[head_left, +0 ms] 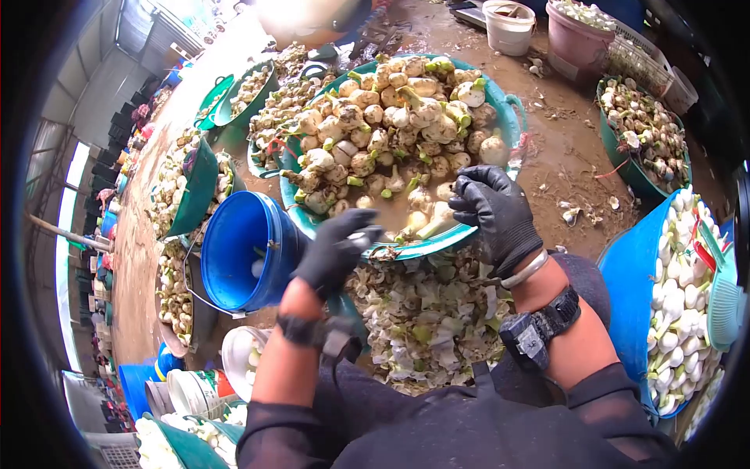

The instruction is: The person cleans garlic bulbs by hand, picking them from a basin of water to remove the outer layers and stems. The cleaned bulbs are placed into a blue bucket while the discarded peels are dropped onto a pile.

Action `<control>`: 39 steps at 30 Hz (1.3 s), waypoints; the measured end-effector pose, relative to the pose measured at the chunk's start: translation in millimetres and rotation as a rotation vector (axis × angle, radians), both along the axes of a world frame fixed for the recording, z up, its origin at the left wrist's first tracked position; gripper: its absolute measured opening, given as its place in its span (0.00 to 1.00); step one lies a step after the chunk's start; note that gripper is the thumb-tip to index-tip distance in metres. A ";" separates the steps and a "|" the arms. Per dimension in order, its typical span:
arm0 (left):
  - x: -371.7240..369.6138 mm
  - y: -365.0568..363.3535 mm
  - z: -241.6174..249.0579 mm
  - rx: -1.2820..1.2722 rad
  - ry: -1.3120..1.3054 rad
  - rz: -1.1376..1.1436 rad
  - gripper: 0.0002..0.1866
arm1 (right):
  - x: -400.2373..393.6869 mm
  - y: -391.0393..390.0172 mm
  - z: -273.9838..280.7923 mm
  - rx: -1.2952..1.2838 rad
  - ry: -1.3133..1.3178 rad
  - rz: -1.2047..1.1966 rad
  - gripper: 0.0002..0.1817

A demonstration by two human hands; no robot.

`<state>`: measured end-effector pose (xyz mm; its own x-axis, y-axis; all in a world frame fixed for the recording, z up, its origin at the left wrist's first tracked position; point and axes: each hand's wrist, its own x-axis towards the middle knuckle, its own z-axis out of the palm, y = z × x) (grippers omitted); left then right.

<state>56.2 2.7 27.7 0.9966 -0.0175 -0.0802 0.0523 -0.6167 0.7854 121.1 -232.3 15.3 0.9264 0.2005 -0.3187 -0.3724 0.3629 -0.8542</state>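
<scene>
Both of my hands wear black gloves. My left hand (336,248) is closed around a small white peeled bulb (360,241), beside the rim of a blue bucket (275,234); it is slightly blurred. Over the front right rim of a green tub (457,239), my right hand (494,215) has its fingers curled together, and what they hold, if anything, is hidden. Muddy bulbs (391,109) with cut green stems, like garlic or onions, fill that tub above brown water. Inside the blue bucket lies a pale bulb (258,268).
Below the tub is a heap of peelings (430,320). At the right, a blue container (625,289) holds clean white bulbs, with a green basket (726,301) against it. Another green tub (642,176) of bulbs stands farther back. White buckets (195,393) stand at the lower left.
</scene>
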 end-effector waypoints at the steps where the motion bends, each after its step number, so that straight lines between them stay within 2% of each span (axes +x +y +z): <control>1: 17.6 -9.2 -28.9 0.169 0.094 -0.039 0.23 | -2.0 -0.1 3.9 0.002 0.002 -0.006 0.10; 2: 35.6 -11.6 -57.3 0.199 0.240 -0.078 0.28 | -4.7 1.1 9.0 0.020 0.000 -0.018 0.08; 3: 49.3 -22.4 -61.3 0.423 0.302 -0.165 0.31 | -6.5 1.1 11.1 0.037 0.000 -0.032 0.07; 4: 59.1 -28.7 -66.6 0.505 0.330 -0.245 0.33 | -6.9 -0.7 10.1 0.038 0.002 -0.041 0.07; 6: 72.1 -33.9 -73.8 0.630 0.405 -0.331 0.27 | -6.3 -5.2 8.1 0.072 -0.042 -0.026 0.07; 7: 78.3 -31.9 -73.9 0.635 0.404 -0.338 0.27 | -4.9 -6.8 7.9 0.077 -0.028 -0.028 0.07; 9: 86.9 -16.0 -76.5 0.595 0.375 -0.475 0.20 | 0.3 -6.4 -2.5 0.022 -0.073 0.010 0.08; 10: 78.2 -8.7 -83.7 0.207 0.387 -0.080 0.14 | 2.1 -5.8 -6.0 -0.037 -0.117 0.055 0.08; 11: 68.9 -10.0 -67.8 0.074 0.334 -0.045 0.14 | 2.2 -9.6 -3.5 -0.188 -0.101 0.187 0.18; 12: 57.2 -10.2 -51.2 -0.058 0.282 -0.008 0.14 | -1.0 -7.5 -4.3 -0.182 -0.100 0.190 0.18; 14: 27.2 -22.1 -5.8 -0.160 0.203 0.017 0.14 | -12.2 -0.6 -6.6 -0.538 -0.491 0.339 0.30; 15: 10.8 -20.7 4.7 -0.196 0.092 -0.085 0.13 | -13.2 5.0 -14.6 -0.412 -0.509 0.453 0.38; 16: -0.8 -24.6 11.9 -0.415 0.189 0.045 0.11 | -18.1 18.5 -39.7 -0.458 -0.878 0.265 0.35; 18: -23.6 -21.6 3.8 -0.497 0.043 0.108 0.10 | -26.1 17.4 -18.2 -0.300 -0.533 0.504 0.34; 20: -37.1 -14.5 -1.2 -0.437 -0.066 0.127 0.11 | -31.8 18.6 -15.6 -0.314 -0.539 0.513 0.34; 21: -41.1 -3.9 -7.5 -0.592 -0.116 0.285 0.12 | -32.6 18.6 -15.6 -0.330 -0.539 0.509 0.35; 22: -44.2 4.3 -8.7 -0.748 -0.163 0.443 0.12 | -30.9 18.7 -15.9 -0.336 -0.394 0.496 0.33; 23: -47.9 11.6 -4.5 -0.589 -0.139 0.447 0.11 | -29.3 18.3 -18.9 -0.338 -0.443 0.437 0.33; 24: -49.6 12.2 -8.1 -0.597 -0.142 0.451 0.11 | -27.5 19.0 -21.8 -0.340 -0.496 0.377 0.34; 26: -51.8 11.3 -16.1 -0.209 0.098 0.224 0.12 | -27.0 26.0 -23.7 -0.308 -0.547 0.345 0.34; 27: -53.3 9.5 -18.1 0.164 -0.081 0.055 0.10 | -28.0 29.8 -25.2 -0.272 -0.587 0.306 0.33; 28: -50.4 8.1 -19.6 0.252 -0.230 -0.050 0.12 | -30.5 33.1 -25.8 -0.273 -0.583 0.312 0.33; 30: -49.5 -3.5 -18.8 -0.459 -0.010 0.176 0.17 | -39.6 38.8 -23.7 -0.181 -0.591 0.294 0.33; 31: -47.8 -12.5 -15.8 -0.656 -0.012 0.230 0.15 | -43.5 40.3 -19.3 -0.239 -0.725 0.276 0.34; 34: -44.9 -21.1 -17.5 -0.769 -0.032 0.306 0.16 | -47.3 47.2 -22.5 -0.432 -1.098 0.207 0.35; 39: -44.8 -20.3 -21.7 -0.717 -0.069 0.322 0.15 | -54.3 48.6 -29.2 -0.340 -0.879 0.277 0.36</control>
